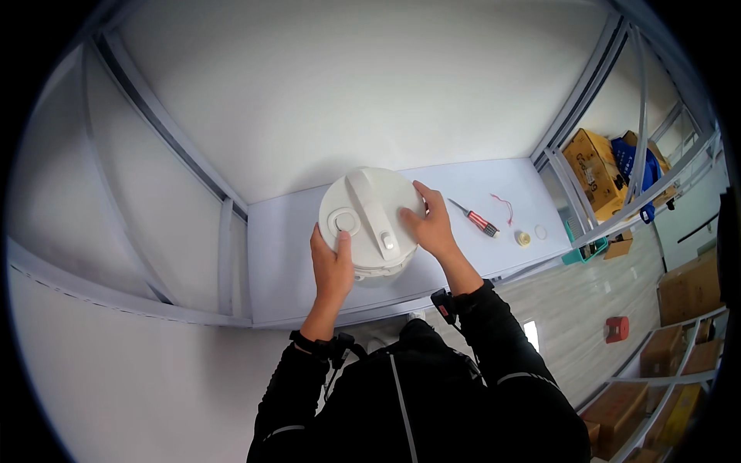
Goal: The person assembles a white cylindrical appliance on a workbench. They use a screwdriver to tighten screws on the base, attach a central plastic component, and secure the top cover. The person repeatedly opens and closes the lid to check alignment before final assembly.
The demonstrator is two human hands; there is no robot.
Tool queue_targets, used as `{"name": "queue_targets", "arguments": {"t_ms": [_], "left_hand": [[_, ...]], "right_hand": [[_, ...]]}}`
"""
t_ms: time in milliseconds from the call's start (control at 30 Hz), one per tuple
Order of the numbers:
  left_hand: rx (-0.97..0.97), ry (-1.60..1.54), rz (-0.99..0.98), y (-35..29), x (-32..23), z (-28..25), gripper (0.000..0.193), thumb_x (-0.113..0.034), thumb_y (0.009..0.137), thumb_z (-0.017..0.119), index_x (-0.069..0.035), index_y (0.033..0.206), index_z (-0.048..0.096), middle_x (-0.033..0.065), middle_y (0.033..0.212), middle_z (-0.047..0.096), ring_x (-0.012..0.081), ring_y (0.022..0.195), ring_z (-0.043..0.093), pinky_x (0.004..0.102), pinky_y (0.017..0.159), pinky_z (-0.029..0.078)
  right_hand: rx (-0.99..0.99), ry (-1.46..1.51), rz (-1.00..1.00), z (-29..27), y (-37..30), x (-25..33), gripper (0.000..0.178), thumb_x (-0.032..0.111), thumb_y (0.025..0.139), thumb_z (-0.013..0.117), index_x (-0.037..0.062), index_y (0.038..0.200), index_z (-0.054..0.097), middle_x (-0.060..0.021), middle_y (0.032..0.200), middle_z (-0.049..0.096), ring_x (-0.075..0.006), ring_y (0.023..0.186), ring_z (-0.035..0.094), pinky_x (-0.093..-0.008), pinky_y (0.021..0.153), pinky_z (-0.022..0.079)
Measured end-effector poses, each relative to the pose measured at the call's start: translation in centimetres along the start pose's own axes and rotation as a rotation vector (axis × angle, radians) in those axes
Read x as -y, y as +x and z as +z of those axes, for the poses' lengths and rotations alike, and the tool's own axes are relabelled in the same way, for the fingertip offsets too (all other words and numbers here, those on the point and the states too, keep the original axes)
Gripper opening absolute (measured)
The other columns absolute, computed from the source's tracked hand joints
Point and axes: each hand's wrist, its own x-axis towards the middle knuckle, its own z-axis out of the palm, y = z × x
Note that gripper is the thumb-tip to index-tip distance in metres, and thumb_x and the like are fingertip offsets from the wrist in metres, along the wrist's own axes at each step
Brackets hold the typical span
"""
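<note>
Between my two hands is a round white pressure cooker lid (357, 203), its top face turned up toward me. A raised bar handle runs across it, with a small button at the near end and a round valve cover on the left. My left hand (332, 266) grips the lid's left near edge, thumb on top beside the valve cover. On the right rim, my right hand (432, 224) is closed with its thumb on top. The fingers under the lid are partly hidden. Right of the right hand lies a red and black screwdriver (475, 218).
On the white table (282, 266) at the right lie a thin red cord (507, 207), a small cream roll (523, 238) and a clear ring (540, 232). Grey frame posts (225, 255) bound the table. A teal basket (588, 251) and a red stool (617, 329) stand at the right.
</note>
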Motion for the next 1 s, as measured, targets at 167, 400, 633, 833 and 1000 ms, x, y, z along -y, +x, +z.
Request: {"name": "queue_targets", "arguments": {"t_ms": [167, 400, 633, 833, 1000], "left_hand": [[-0.03, 0.065, -0.051, 0.0, 0.5, 0.3, 0.078, -0.037, 0.104, 0.06, 0.014, 0.154, 0.031, 0.0336, 0.154, 0.04, 0.0449, 0.143, 0.044, 0.0473, 0.12, 0.034], [-0.006, -0.006, -0.034, -0.4, 1.8, 0.1, 0.078, -0.037, 0.103, 0.062, 0.012, 0.155, 0.032, 0.0316, 0.154, 0.041, 0.043, 0.142, 0.046, 0.0462, 0.119, 0.036], [-0.003, -0.031, -0.006, -0.6, 2.4, -0.1, 0.079, -0.038, 0.102, 0.064, 0.011, 0.156, 0.032, 0.0305, 0.154, 0.042, 0.0418, 0.143, 0.046, 0.0452, 0.119, 0.036], [-0.034, -0.042, -0.017, -1.0, 2.4, 0.2, 0.087, -0.036, 0.101, 0.067, 0.01, 0.16, 0.023, 0.0307, 0.159, 0.038, 0.0412, 0.147, 0.042, 0.0446, 0.123, 0.031], [0.04, -0.106, -0.011, 0.2, 2.2, -0.6, 0.088, -0.028, 0.099, 0.068, 0.009, 0.161, 0.018, 0.0303, 0.158, 0.039, 0.0395, 0.144, 0.045, 0.0432, 0.121, 0.034]], "right_hand": [[0.038, -0.071, 0.077, 0.5, -0.1, -1.3, 0.07, 0.023, 0.083, 0.079, 0.002, 0.146, 0.056, -0.0239, 0.133, 0.057, -0.0391, 0.125, 0.054, -0.0477, 0.107, 0.047], [0.026, -0.037, 0.085, 1.1, -0.5, -1.9, 0.071, 0.024, 0.083, 0.078, 0.0019, 0.147, 0.056, -0.0268, 0.134, 0.057, -0.0417, 0.127, 0.054, -0.0489, 0.11, 0.046], [0.056, -0.065, 0.096, 0.9, -0.4, -1.2, 0.07, 0.026, 0.084, 0.077, 0.0002, 0.146, 0.056, -0.0291, 0.136, 0.057, -0.0423, 0.127, 0.056, -0.0485, 0.11, 0.047], [0.064, -0.028, 0.069, 0.9, -0.6, -1.7, 0.069, 0.025, 0.087, 0.076, -0.0032, 0.147, 0.055, -0.0308, 0.136, 0.06, -0.0429, 0.127, 0.059, -0.0473, 0.11, 0.047], [0.108, -0.033, 0.043, 0.7, -0.4, -1.8, 0.068, 0.023, 0.09, 0.072, -0.0065, 0.148, 0.051, -0.0312, 0.136, 0.063, -0.0415, 0.127, 0.062, -0.0449, 0.109, 0.048]]}}
